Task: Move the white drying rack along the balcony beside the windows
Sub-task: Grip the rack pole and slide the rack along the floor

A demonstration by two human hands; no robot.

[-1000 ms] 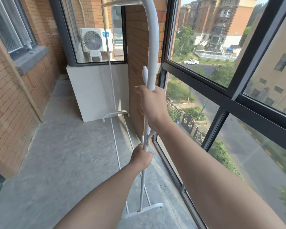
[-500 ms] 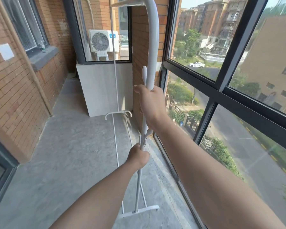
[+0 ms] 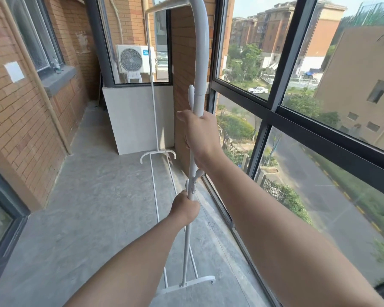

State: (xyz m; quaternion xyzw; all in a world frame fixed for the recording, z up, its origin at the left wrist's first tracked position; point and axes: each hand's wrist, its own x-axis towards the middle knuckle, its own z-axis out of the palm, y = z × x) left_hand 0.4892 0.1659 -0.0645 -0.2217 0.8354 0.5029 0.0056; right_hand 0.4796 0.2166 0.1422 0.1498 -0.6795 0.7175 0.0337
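Note:
The white drying rack (image 3: 201, 52) stands lengthwise on the balcony floor, close beside the windows (image 3: 273, 107). Its near upright pole runs from the near foot bar (image 3: 193, 283) up to a curved top; the far upright and far foot (image 3: 157, 154) sit near a white low wall. My right hand (image 3: 200, 134) is wrapped around the near pole at about mid height. My left hand (image 3: 185, 208) grips the same pole lower down, just under a hinge with white pegs. Two thin rails link the feet along the floor.
A brick wall (image 3: 20, 111) with a grey window sill lines the left side. A white low wall (image 3: 138, 116) and a brick pillar (image 3: 182, 63) close the far end, with an air conditioner unit (image 3: 134, 59) behind glass. Grey concrete floor (image 3: 93, 218) lies between.
The view has swung left and forward, so more of the brick wall shows. The rack's near foot now sits slightly further from me along the windows. Both hands keep the same grip.

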